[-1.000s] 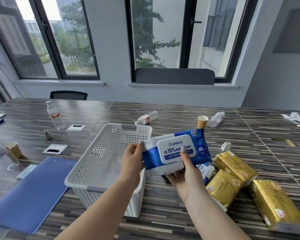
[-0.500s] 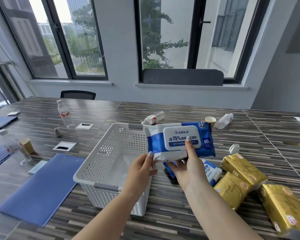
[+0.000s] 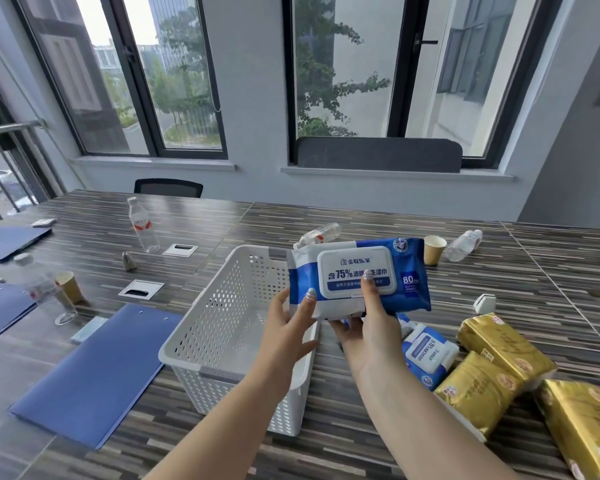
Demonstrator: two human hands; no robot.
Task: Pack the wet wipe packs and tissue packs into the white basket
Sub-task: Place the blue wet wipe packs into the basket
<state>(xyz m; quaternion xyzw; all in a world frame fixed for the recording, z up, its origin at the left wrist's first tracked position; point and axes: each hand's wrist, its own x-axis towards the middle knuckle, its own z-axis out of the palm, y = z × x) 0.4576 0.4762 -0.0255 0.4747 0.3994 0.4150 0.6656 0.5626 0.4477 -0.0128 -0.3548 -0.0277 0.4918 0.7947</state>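
— Two hands on one pack, is that right?

— Yes. The right hand grips the blue-and-white soft plastic wet wipe pack with the white flip lid from below, its thumb laid across the lid. The left hand has its thumb on the pack's white left end; its fingers are spread, and I cannot tell how firmly they clasp.

— Where is the pack relative to the basket?

— It is held in the air, label facing the camera, above the right rim of the white perforated plastic basket. What can be seen of the basket's floor is bare.

— And the other packs?

— A second blue-and-white wet wipe pack lies on the striped dark wood-grain table at about four o'clock from the held one, just beside the right wrist. Three gold foil-wrapped rectangular tissue packs sit further toward four o'clock: the far one, the middle one touching the lying wipe pack, and the nearest at the frame's lower right corner.

— Anything else around?

— At nine o'clock from the basket lies a flat blue folder. At one o'clock from the held pack stands a tan paper cup, with a clear plastic bottle lying just beside it.
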